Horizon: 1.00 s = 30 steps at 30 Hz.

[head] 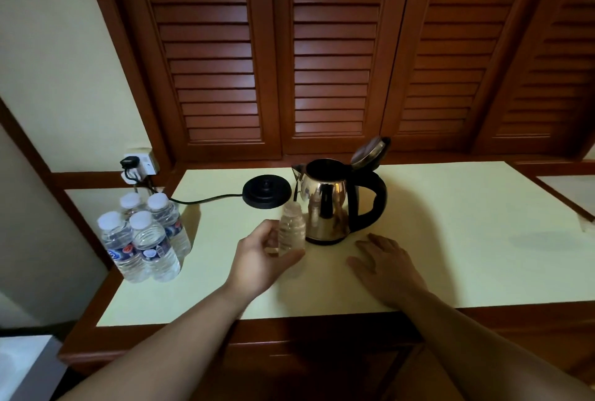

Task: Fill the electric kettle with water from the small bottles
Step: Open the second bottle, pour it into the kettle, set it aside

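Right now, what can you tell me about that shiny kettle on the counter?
The kettle is polished metal with a black handle on its right and a small spout on its left. Its hinged lid stands tipped open. It sits upright on the pale counter, off its round black base, which lies just left. No hand touches it.

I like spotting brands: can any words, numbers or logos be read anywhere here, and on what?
None can be read.
Capped bottles: blue and red labels, print too blurred.
Bottle in the left hand: no label visible.
Kettle, base, wall socket: no text visible.
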Each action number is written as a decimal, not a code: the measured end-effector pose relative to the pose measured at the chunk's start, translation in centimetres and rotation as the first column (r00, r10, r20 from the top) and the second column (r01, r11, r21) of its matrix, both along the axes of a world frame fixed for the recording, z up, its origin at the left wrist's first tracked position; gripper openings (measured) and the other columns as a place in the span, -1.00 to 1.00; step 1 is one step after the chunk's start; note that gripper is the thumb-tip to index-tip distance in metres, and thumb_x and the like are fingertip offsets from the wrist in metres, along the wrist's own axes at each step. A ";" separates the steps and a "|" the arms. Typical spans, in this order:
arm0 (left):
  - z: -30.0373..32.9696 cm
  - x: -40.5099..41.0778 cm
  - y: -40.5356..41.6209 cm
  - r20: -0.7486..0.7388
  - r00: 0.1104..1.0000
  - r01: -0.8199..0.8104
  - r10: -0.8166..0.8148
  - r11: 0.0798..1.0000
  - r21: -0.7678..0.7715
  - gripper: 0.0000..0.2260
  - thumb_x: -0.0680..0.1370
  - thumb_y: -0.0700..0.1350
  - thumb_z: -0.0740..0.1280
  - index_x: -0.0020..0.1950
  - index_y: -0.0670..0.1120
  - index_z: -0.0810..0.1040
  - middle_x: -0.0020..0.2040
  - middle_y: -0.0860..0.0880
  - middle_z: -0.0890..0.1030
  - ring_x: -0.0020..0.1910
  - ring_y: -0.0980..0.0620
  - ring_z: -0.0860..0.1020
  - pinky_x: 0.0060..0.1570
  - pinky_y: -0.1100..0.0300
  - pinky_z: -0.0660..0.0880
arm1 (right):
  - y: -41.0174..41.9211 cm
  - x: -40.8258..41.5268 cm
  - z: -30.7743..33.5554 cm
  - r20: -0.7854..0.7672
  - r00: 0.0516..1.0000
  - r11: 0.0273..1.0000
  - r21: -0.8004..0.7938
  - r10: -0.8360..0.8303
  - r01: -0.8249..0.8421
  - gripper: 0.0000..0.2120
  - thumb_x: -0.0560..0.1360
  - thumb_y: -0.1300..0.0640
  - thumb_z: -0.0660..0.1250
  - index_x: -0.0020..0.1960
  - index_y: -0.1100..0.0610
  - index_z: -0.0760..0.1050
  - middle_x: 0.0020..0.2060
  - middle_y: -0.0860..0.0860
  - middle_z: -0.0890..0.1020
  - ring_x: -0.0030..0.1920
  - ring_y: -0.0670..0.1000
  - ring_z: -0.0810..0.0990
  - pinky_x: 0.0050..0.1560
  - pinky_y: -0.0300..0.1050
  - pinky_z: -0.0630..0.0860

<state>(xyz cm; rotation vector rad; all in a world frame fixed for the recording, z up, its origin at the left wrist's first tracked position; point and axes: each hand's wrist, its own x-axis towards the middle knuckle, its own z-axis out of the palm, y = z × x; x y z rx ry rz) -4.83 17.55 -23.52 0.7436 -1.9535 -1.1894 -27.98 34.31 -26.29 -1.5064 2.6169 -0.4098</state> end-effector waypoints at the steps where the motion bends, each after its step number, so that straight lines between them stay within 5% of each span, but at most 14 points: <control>1: 0.6 -0.1 -0.4 -0.016 1.000 0.006 -0.006 1.000 -0.005 -0.65 0.37 -0.11 0.67 0.08 0.05 0.64 -0.14 -0.09 0.69 -0.13 -0.11 0.66 -0.14 0.08 0.60 | 0.0 0.1 0.1 -0.003 1.000 1.000 -0.004 0.000 0.000 -0.36 0.60 -0.40 0.02 0.57 -0.12 0.30 0.60 -0.05 0.25 0.59 0.03 0.16 0.57 -0.04 0.07; 3: 2.1 -0.5 -1.4 -0.027 0.999 0.035 -0.035 0.999 -0.004 -0.66 0.40 -0.16 0.65 0.10 0.02 0.64 -0.13 -0.13 0.69 -0.18 -0.07 0.64 -0.11 0.12 0.59 | 0.1 0.1 0.1 0.000 1.000 1.000 -0.010 -0.001 0.001 -0.36 0.60 -0.40 0.02 0.57 -0.12 0.30 0.60 -0.05 0.25 0.59 0.02 0.16 0.57 -0.03 0.07; 6: 5.3 -1.1 -3.2 -0.023 0.997 0.077 -0.078 0.996 -0.040 -0.68 0.40 -0.23 0.64 0.06 -0.03 0.64 -0.26 0.06 0.62 -0.27 0.18 0.53 -0.15 0.33 0.50 | 0.2 0.1 0.1 0.015 1.000 1.000 -0.006 -0.006 0.006 -0.37 0.60 -0.39 0.01 0.57 -0.13 0.29 0.61 -0.07 0.23 0.59 0.01 0.15 0.57 -0.03 0.07; 11: 9.7 -2.4 -6.4 0.109 0.990 0.109 -0.093 0.982 -0.152 -0.69 0.38 -0.10 0.65 0.03 0.03 0.63 -0.30 0.13 0.59 -0.31 0.16 0.51 -0.16 0.22 0.49 | 0.3 0.2 0.3 0.034 0.999 1.000 -0.021 -0.016 0.017 -0.16 0.43 -0.52 -0.19 0.55 -0.15 0.33 0.59 -0.09 0.26 0.58 -0.01 0.16 0.56 -0.03 0.09; 16: 12.6 -3.5 -8.4 0.345 0.938 0.155 -0.031 0.928 -0.339 -0.67 0.30 0.07 0.62 -0.03 0.09 0.61 -0.23 0.14 0.68 -0.27 0.10 0.63 -0.18 0.18 0.54 | 0.1 -0.3 -0.2 0.042 0.999 0.999 -0.033 -0.018 0.019 -0.40 0.60 -0.39 0.05 0.54 -0.15 0.34 0.59 -0.11 0.26 0.57 -0.03 0.16 0.54 -0.05 0.09; 22: 15.3 -4.4 -9.8 0.543 0.838 0.251 0.063 0.838 -0.485 -0.63 0.28 0.15 0.59 -0.01 0.09 0.59 -0.23 0.11 0.63 -0.25 0.09 0.56 -0.28 0.15 0.40 | 0.1 -0.6 -0.6 0.053 0.998 0.999 -0.031 -0.015 0.017 -0.39 0.59 -0.40 0.05 0.54 -0.16 0.33 0.59 -0.12 0.24 0.58 -0.03 0.14 0.55 -0.03 0.09; 30: 17.8 -4.9 -10.8 0.713 0.678 0.354 0.180 0.770 -0.531 -0.56 0.18 0.24 0.52 0.00 0.19 0.56 -0.20 0.09 0.67 -0.15 0.00 0.62 -0.17 0.06 0.60 | 0.2 -0.5 -0.5 0.057 0.998 0.999 -0.043 -0.017 0.019 -0.39 0.59 -0.41 0.05 0.54 -0.18 0.32 0.59 -0.14 0.24 0.58 -0.06 0.13 0.55 -0.04 0.07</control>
